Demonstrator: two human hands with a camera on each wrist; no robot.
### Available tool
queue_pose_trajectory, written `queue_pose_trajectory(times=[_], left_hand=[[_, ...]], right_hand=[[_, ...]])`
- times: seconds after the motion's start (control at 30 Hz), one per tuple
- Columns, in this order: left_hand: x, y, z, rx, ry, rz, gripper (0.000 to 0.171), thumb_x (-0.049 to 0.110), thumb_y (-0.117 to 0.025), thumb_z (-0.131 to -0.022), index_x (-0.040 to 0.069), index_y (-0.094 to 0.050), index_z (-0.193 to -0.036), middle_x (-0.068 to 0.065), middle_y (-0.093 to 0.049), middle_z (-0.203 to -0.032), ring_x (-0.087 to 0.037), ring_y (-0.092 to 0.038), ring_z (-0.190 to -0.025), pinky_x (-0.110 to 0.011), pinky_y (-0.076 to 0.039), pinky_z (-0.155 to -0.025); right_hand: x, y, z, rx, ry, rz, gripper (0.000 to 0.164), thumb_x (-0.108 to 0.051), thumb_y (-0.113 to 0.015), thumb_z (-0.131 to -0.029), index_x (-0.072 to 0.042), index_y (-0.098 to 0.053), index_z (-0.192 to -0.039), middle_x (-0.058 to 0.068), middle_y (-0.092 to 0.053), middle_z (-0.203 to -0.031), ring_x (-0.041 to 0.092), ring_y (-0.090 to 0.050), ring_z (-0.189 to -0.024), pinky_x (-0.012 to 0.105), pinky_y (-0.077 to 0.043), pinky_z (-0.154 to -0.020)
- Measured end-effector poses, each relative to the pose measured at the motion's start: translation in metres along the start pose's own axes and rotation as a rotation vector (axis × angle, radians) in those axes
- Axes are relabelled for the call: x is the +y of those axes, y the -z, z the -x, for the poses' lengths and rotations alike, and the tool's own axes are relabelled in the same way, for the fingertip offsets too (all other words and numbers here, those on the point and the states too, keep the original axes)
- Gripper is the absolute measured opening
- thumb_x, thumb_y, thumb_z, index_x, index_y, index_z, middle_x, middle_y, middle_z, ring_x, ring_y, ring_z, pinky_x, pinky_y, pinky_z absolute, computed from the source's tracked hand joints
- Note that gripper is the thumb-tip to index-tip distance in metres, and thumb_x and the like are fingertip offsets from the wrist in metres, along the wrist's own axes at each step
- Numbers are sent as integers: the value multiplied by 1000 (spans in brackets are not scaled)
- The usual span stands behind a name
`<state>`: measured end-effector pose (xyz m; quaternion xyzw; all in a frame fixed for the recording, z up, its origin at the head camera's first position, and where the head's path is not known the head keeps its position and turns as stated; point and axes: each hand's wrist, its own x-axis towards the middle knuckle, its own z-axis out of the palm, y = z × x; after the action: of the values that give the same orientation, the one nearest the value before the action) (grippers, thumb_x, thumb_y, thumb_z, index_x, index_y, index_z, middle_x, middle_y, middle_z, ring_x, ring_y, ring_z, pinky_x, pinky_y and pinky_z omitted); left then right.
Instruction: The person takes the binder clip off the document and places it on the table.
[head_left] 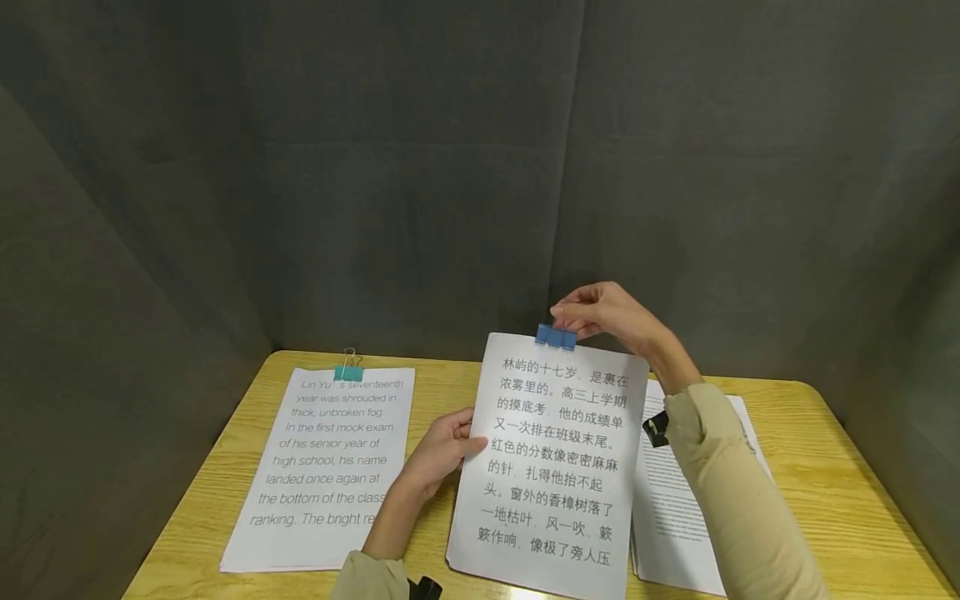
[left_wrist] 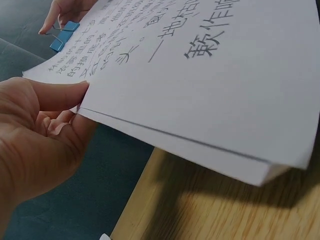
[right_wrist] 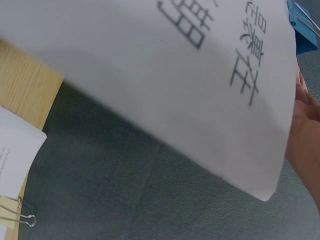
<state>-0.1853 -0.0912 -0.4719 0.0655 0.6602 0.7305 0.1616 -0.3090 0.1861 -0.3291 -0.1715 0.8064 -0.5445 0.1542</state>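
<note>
A stack of white paper (head_left: 543,575) printed with large Chinese characters is held up, tilted, over the table. My left hand (head_left: 437,457) pinches its left edge, thumb on the front and fingers behind. At the top edge sits a blue binder clip (head_left: 556,337). My right hand (head_left: 613,319) pinches the clip's wire handle between thumb and fingers, as the left wrist view also shows at the clip (left_wrist: 65,36). In the right wrist view, the sheet's corner hides much of the right hand (right_wrist: 305,125).
On the table's left lies an English-printed stack (head_left: 315,492) with a teal binder clip (head_left: 348,373) at its top. Another printed stack (head_left: 678,525) lies at right, partly behind my right arm. A pale-yellow clip (right_wrist: 7,209) shows in the right wrist view. Dark curtain (head_left: 420,208) hangs behind.
</note>
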Motion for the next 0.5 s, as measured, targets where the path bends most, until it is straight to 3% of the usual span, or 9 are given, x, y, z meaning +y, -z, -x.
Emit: queue_pose_trajectory(times=[0.5], left_hand=[[3,1,-2,-26,-1,6,39,-7,-55,-98,-9,-57,-137,-20,-75,-108,-20,-74,-82,-27,-57,-67]], right_hand=[[-6,3,6,158,46,-59,42,-24,-73,-98,10,-65,-123,6,-74,-105,16,-70,-90,25,-58,-81]])
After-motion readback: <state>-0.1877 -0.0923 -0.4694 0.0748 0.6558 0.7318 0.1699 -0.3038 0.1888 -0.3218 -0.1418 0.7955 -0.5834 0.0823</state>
